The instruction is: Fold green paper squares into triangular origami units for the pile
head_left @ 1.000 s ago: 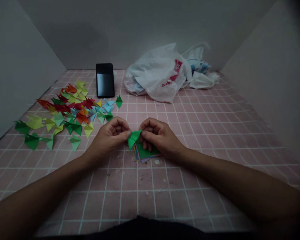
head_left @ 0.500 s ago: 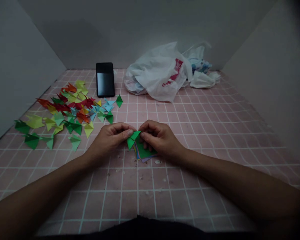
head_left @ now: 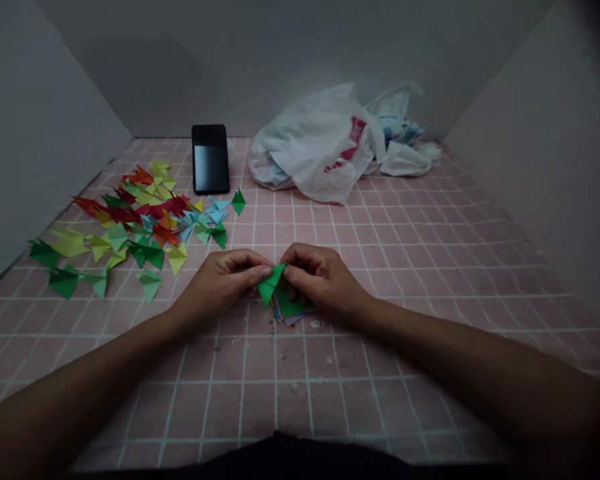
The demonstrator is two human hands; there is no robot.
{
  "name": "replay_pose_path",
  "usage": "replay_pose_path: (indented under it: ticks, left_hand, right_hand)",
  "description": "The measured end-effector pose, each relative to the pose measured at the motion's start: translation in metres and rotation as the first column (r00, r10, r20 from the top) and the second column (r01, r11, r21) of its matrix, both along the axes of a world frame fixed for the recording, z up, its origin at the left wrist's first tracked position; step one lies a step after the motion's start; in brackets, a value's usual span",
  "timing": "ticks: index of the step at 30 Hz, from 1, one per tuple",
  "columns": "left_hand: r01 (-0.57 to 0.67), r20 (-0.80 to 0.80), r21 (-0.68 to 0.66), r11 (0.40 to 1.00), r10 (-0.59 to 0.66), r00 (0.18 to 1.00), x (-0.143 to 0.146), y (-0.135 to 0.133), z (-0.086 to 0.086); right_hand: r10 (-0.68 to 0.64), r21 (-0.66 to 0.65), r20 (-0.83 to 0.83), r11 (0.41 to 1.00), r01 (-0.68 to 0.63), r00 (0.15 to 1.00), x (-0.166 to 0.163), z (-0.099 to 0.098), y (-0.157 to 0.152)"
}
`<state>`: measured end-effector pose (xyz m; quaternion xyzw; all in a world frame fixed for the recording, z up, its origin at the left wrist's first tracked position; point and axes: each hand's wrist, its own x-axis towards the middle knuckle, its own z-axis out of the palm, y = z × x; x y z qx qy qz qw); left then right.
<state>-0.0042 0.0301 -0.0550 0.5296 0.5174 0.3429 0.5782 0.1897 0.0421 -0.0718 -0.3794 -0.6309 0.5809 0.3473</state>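
Green folded paper (head_left: 266, 284) — pinched between the closed left hand (head_left: 220, 281) and right hand (head_left: 321, 280), seemingly to hold its creases — sits above stacked coloured paper squares (head_left: 291, 311).

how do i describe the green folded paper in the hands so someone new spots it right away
On the pink tiled surface, find the left hand and right hand at centre. Pinched between their fingers is a green folded paper triangle. Unlike the folded paper pieces scattered to the left, it is held up, above a small stack of coloured paper.
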Motion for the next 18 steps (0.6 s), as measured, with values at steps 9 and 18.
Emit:
replay_pose_path:
  ticks: [9,18]
  left_hand:
    - [0.035,0.023,-0.007,0.999,-0.035,0.999,-0.0024,0.0011,-0.0049]
    - [0.055,0.062,-0.052,0.997,-0.052,0.997,-0.0047,0.0024,-0.0077]
  right_hand:
    - [-0.052,0.432,0.158,0.902,-0.022,0.986,0.0014,-0.0033,0.0005]
    - [-0.006,0.124,0.03,0.992,0.002,1.0,0.0005,-0.0001,-0.0009]
